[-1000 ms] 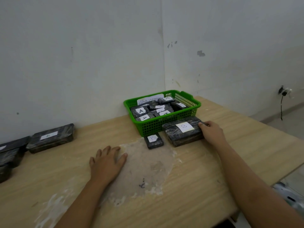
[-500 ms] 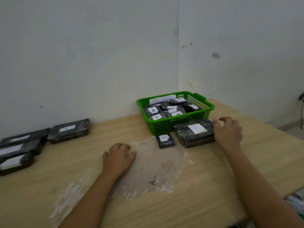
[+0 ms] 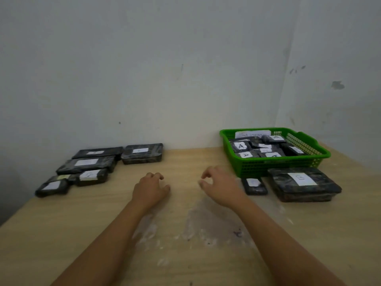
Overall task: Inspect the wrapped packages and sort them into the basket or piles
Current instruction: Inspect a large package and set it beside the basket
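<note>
Green basket [image 3: 309,156], far right of table: holds several black wrapped packages [image 3: 243,147] with white labels, some reading A. Just in front of it: large package [image 3: 303,183] labelled B, small package [image 3: 254,185] beside its left. Far left: five black packages [image 3: 88,165] clustered near wall.

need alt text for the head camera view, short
Two empty hands, left and right, hover over a wooden table. At right a green basket holds black wrapped packages, two more in front; a group of packages lies at left.
</note>
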Demonstrator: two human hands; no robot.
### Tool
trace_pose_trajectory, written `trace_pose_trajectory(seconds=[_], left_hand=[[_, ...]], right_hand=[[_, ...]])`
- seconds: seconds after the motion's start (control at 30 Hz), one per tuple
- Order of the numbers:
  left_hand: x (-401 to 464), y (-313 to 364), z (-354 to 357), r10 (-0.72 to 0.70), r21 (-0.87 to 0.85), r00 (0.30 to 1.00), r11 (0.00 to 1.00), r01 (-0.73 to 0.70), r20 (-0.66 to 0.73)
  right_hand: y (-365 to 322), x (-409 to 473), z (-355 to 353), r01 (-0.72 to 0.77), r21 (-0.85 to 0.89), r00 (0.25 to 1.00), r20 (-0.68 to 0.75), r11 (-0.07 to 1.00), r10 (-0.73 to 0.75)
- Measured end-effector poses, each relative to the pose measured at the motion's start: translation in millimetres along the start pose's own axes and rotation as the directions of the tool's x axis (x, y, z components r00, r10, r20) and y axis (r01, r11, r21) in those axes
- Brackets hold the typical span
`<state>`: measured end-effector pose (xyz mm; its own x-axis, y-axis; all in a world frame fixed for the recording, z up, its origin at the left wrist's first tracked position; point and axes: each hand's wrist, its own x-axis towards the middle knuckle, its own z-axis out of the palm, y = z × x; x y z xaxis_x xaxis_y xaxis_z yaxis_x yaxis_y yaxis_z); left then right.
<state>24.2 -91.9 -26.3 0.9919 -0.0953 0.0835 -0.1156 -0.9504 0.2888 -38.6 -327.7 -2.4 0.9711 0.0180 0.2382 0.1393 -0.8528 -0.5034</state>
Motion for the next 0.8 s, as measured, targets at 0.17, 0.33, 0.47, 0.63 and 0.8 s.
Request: trace_pose_trajectory(seconds=[0.17,0.33,0.47,0.63,0.8], left_hand=[[2.0,-25.1,5.7,0.011,0.167,0.999,0.986,-0.018,0.046],[10.8,-40.6,-1.9,0.054,0.124,0.997,0.990,-0.061,0.060],[54.6,-55.8,-17.4,-0.054,0.004,0.995,0.998,0.055,-0.080],[123.4,-68.9,-36.6,-0.231,-0.095,0.942,0.972,0.214,-0.245],[164.3,-79.2,-31.9,-0.345,-0.006,0.928,0.938,0.347,-0.139]], right_hand=[[-38.4,44.0,60.6,0.039,-0.092,0.981,0.191,0.995,-0.021],[-40.3,50.0,94.8,0.060,-0.182,0.979,0.202,0.981,-0.022],[-36.6,47.1,104.8,0.098,-0.243,0.986,0.155,0.965,-0.061],[-35.7,46.4,106.1,0.091,-0.239,0.989,0.137,0.967,-0.059],[-35.1,49.2,107.3,0.105,-0.221,0.990,0.111,0.970,-0.082]])
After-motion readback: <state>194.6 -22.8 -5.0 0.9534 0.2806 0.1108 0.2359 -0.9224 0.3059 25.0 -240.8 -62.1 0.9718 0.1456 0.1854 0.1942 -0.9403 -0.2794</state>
